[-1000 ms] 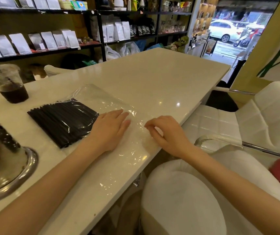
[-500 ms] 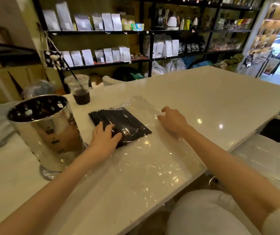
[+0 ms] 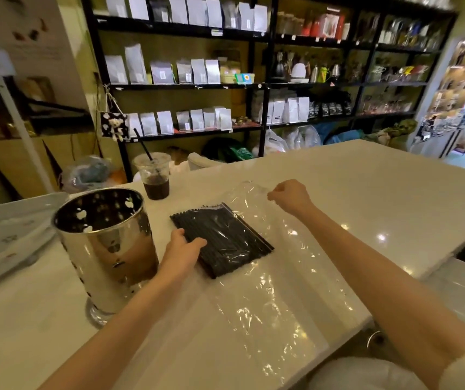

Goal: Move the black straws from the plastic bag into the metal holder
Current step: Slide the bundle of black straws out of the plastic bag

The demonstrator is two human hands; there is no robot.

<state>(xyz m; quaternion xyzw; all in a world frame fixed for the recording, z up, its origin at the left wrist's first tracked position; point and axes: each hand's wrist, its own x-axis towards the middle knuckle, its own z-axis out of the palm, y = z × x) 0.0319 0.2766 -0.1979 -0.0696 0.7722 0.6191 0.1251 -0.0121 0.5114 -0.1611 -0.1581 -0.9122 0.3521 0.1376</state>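
A flat bundle of black straws (image 3: pixel 225 237) lies inside a long clear plastic bag (image 3: pixel 276 291) on the white counter. My left hand (image 3: pixel 182 247) grips the near-left end of the bundle through the plastic. My right hand (image 3: pixel 290 197) pinches the bag's far edge and lifts it a little off the counter. The shiny perforated metal holder (image 3: pixel 104 249) stands upright just left of my left hand; its inside looks empty as far as I can see.
A plastic cup of dark drink with a black straw (image 3: pixel 154 175) stands behind the holder. The white counter (image 3: pixel 366 192) stretches to the right. Grey sheets (image 3: pixel 6 229) lie at the left. Shelves of pouches (image 3: pixel 191 71) line the back wall.
My left hand closed around the end of the straw bundle. My right hand rose and pinched the bag's far edge, lifting it. The camera view shifted left, so the holder shows fully.
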